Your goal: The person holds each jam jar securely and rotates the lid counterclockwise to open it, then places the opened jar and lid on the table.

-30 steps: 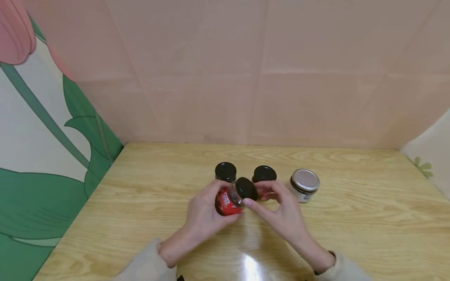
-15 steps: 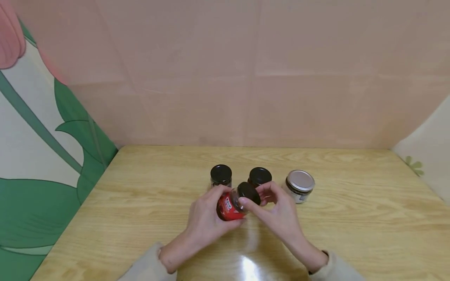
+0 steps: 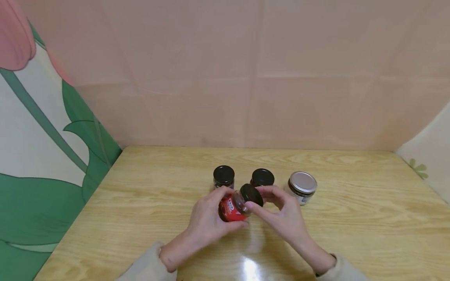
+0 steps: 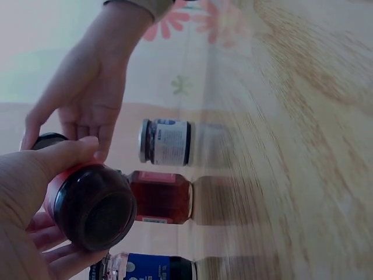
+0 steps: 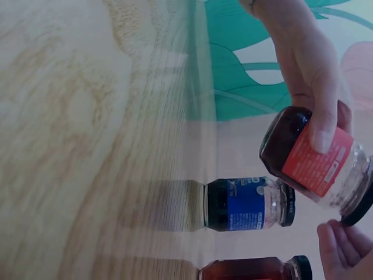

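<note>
My left hand (image 3: 207, 218) grips a glass jar with a red label (image 3: 232, 208), held tilted above the table with its black lid (image 3: 251, 195) towards the right. The thumb and fingers of my right hand (image 3: 286, 216) pinch that lid at its rim. In the left wrist view the dark base of the held jar (image 4: 96, 210) faces the camera. Its red label (image 5: 320, 157) and clear neck show in the right wrist view, where my left thumb presses on the label. The lid is on the jar.
Behind the hands stand a blue-labelled jar (image 5: 245, 204) with a black lid, a dark red jar (image 4: 160, 197) with a black lid, and a wide jar with a silver lid (image 3: 303, 182). All rest upright on the wooden table (image 3: 158, 187), which meets a pink backdrop (image 3: 197, 97).
My right thumb has slid left along the lid's rim and then partly back. The jar stays tilted in my left hand. The head view has shifted slightly.
</note>
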